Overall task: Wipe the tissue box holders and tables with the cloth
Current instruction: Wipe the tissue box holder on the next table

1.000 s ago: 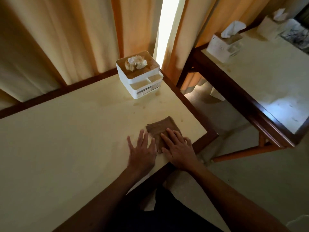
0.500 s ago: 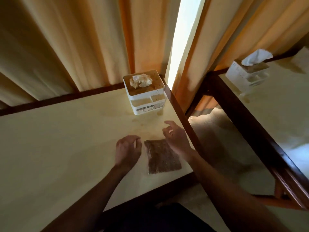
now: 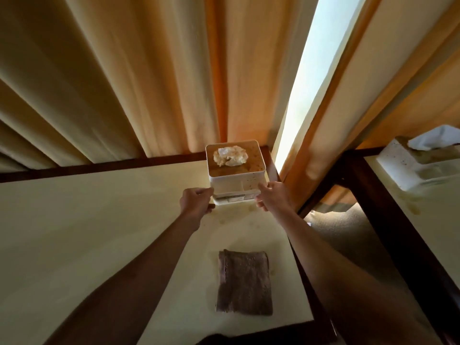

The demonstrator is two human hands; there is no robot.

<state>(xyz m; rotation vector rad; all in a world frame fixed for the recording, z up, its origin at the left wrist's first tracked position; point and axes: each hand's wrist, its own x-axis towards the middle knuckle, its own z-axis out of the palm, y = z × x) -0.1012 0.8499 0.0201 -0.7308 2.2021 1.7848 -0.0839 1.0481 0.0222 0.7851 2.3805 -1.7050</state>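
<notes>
Two hands off the cloth (image 3: 244,282), which lies folded on the near surface (image 3: 74,232). My left grip (image 3: 196,201) and right grip (image 3: 275,196) clamp the tissue holder (image 3: 236,178) at the far corner. Stains around it, wiping barely begun I'd say; second holder (image 3: 408,165) untouched.

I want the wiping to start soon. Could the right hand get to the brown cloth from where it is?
Probably yes. The cloth lies flat and uncovered on the table, but the right hand must first let go of the tissue box holder.
</notes>
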